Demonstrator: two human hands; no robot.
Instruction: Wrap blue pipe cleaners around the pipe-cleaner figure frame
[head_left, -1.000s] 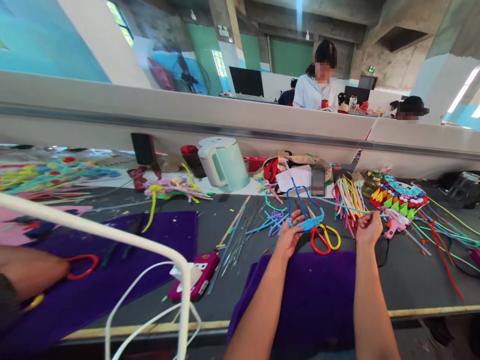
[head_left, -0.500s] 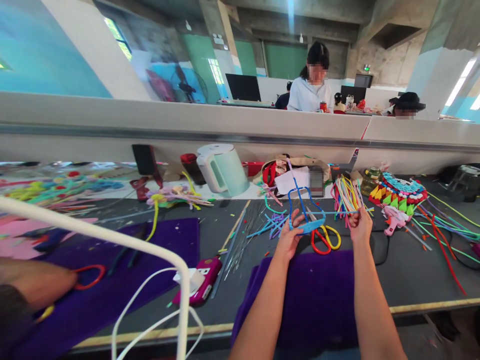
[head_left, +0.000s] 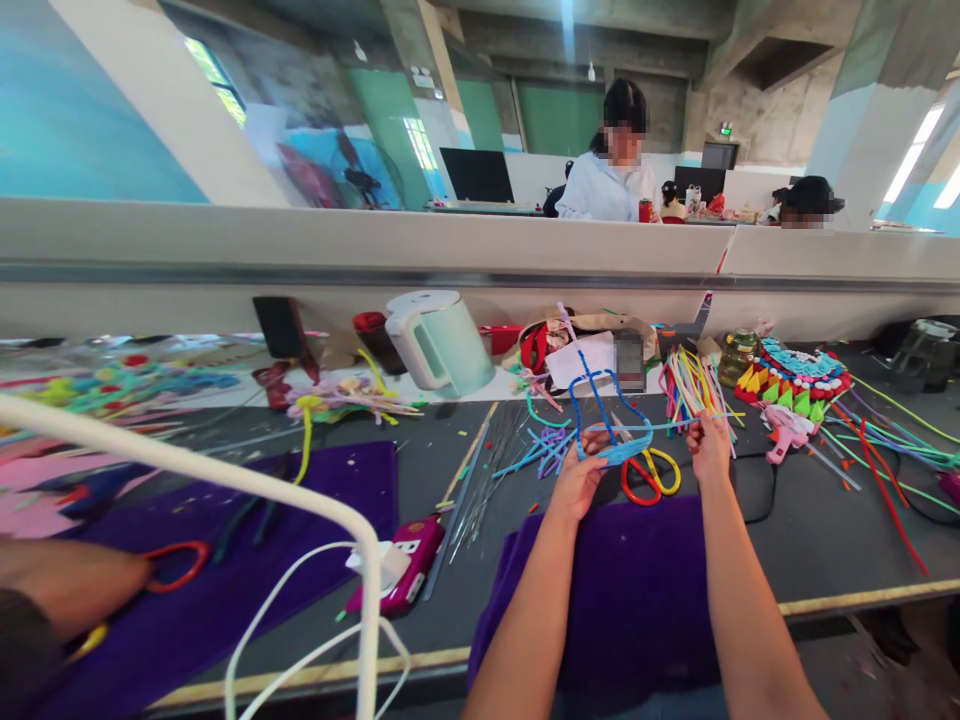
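My left hand [head_left: 579, 478] is closed on the lower left of a blue pipe-cleaner frame [head_left: 634, 450], a rounded outline with a dark blue stem rising through it to a lilac tip. From the frame's lower part a light blue pipe cleaner [head_left: 667, 426] runs out to the right. Its far end is pinched in the fingers of my right hand [head_left: 709, 446]. Below the frame lie scissors [head_left: 666, 472] with red and yellow handles. Behind my right hand is a bundle of many-coloured pipe cleaners [head_left: 679, 385]. A purple cloth [head_left: 637, 590] lies under my forearms.
A pale green kettle [head_left: 457, 345] stands at the back. To the right are a pink glue gun [head_left: 786, 432] and a colourful beaded piece [head_left: 806, 375]. A white tube [head_left: 225, 455] crosses the left foreground, near another person's arm [head_left: 67, 580]. A magenta device [head_left: 409, 565] lies left of centre.
My right hand has moved slightly left, toward the frame, still pinching the light blue pipe cleaner. My left hand keeps its hold. The view has shifted a little.
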